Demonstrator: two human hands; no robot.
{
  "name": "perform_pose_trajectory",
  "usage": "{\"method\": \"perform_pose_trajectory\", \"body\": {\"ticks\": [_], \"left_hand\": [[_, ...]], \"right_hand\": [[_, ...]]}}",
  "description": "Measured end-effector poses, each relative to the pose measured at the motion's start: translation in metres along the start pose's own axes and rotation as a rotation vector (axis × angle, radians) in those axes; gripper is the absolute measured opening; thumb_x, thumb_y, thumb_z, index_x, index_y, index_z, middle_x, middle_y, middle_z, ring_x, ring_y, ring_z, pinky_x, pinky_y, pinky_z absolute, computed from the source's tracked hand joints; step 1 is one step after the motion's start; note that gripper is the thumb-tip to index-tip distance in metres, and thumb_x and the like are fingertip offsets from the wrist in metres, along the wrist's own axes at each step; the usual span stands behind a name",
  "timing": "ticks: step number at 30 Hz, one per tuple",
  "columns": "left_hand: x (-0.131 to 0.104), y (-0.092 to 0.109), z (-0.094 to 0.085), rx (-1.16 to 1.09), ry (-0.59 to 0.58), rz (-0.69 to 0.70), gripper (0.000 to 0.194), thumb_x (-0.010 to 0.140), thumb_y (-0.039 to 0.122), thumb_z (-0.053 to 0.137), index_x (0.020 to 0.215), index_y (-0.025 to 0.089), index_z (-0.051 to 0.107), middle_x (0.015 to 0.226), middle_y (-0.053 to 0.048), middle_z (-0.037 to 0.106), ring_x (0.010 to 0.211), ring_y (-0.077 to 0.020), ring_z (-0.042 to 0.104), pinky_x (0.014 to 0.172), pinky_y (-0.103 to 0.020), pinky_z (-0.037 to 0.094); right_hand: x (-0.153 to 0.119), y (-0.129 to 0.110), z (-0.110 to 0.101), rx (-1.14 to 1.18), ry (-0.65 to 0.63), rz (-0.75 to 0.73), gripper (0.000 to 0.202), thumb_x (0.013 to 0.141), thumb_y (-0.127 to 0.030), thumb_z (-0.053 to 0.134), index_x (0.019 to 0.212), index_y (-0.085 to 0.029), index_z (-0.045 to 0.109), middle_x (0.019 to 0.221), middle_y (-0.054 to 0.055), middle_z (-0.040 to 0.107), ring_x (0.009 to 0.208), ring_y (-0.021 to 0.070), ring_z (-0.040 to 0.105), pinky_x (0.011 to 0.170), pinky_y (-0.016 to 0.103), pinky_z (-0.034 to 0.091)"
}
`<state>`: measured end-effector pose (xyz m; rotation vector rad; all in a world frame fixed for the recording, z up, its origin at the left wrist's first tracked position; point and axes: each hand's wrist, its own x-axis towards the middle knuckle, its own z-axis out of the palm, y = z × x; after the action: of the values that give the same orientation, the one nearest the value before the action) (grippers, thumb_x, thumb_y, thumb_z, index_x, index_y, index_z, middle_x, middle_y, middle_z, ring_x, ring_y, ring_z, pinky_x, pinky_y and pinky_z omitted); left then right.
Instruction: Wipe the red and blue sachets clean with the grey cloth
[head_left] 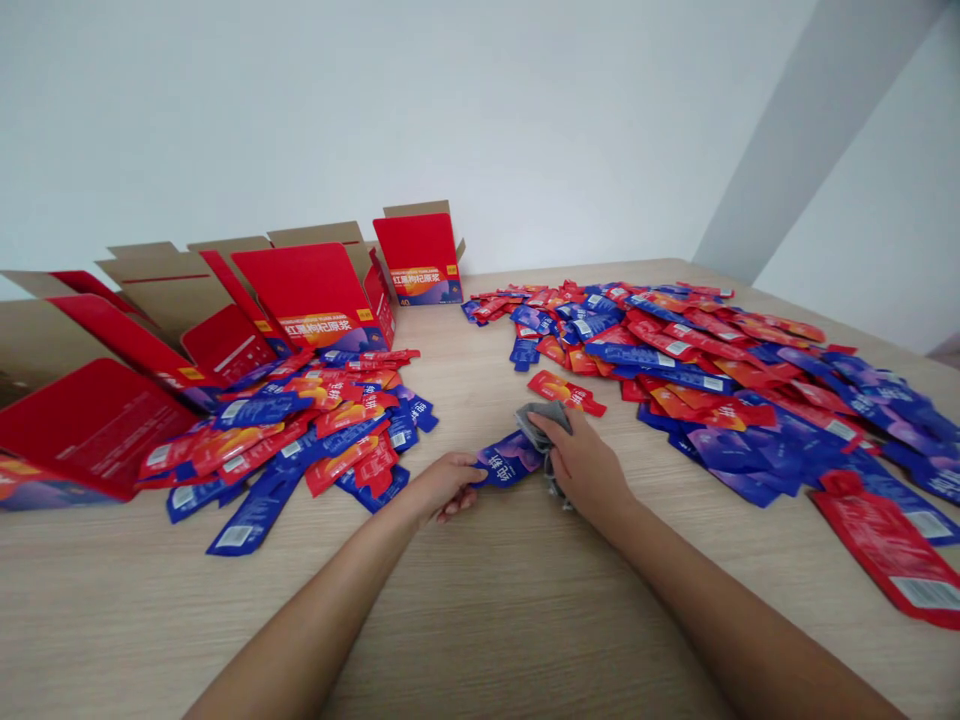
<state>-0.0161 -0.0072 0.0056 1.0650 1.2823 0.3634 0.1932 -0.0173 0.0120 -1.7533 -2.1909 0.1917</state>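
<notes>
At the table's (465, 630) left side, a row of red cartons (311, 290) is set with flaps raised; one more carton (418, 258) is stood farther back, near the wall (570, 120). In front of the row, a loose pile of red and blue sachets (289, 430) is heaped, some leaned against the cartons. Next, near the middle, the left end of a blue sachet (510, 462) is pinched between thumb and fingers of the left hand (452, 486). The sachet is stretched between both hands; contact with the table cannot be told. By the right hand (589, 465), fingers curled, a grey cloth (531, 428) is gripped at the sachet's right end. Just behind, a red-orange sachet (566, 391) is laid flat. Farther right, a bigger mixed pile (720, 375) is spread, and at its near edge a red sachet (889, 550) is seen, barcode up.
</notes>
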Motion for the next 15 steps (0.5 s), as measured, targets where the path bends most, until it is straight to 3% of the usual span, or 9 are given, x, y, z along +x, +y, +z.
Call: {"method": "perform_pose_trajectory", "body": {"ticks": [3, 6, 12, 15], "left_hand": [[0.003, -0.002, 0.0, 0.014, -0.019, 0.013, 0.024, 0.072, 0.042, 0.058, 0.081, 0.021, 0.053, 0.037, 0.009, 0.044, 0.024, -0.0045, 0.025, 0.028, -0.014, 0.013], [0.004, -0.003, -0.001, 0.019, -0.027, 0.026, 0.024, 0.071, 0.042, 0.058, 0.082, 0.021, 0.053, 0.038, 0.01, 0.044, 0.024, -0.0045, 0.026, 0.027, -0.014, 0.013], [0.008, -0.006, -0.003, 0.089, 0.009, 0.071, 0.02, 0.075, 0.038, 0.051, 0.083, 0.02, 0.05, 0.04, 0.009, 0.046, 0.026, -0.0068, 0.031, 0.029, -0.016, 0.019], [0.01, -0.009, -0.002, 0.206, 0.242, 0.251, 0.028, 0.069, 0.034, 0.06, 0.091, 0.02, 0.05, 0.054, 0.006, 0.054, 0.039, -0.0098, 0.046, 0.038, -0.019, 0.033]], "right_hand": [[-0.01, -0.026, 0.006, -0.016, -0.096, -0.194, 0.055, 0.085, -0.015, 0.042, 0.137, -0.034, 0.04, 0.134, 0.009, 0.04, 0.117, 0.0233, 0.044, 0.089, 0.033, 0.043], [-0.009, -0.035, 0.009, -0.059, -0.21, -0.208, 0.048, 0.088, -0.019, 0.038, 0.131, -0.036, 0.046, 0.13, 0.01, 0.043, 0.11, 0.0238, 0.05, 0.08, 0.032, 0.046], [0.01, 0.004, 0.001, -0.157, -0.149, 0.047, 0.043, 0.086, -0.017, 0.038, 0.124, -0.029, 0.055, 0.121, 0.012, 0.046, 0.1, 0.0235, 0.055, 0.073, 0.031, 0.046], [0.012, 0.016, -0.001, -0.186, -0.136, 0.091, 0.041, 0.086, -0.019, 0.04, 0.123, -0.029, 0.055, 0.121, 0.013, 0.046, 0.1, 0.0243, 0.055, 0.07, 0.031, 0.046]]}}
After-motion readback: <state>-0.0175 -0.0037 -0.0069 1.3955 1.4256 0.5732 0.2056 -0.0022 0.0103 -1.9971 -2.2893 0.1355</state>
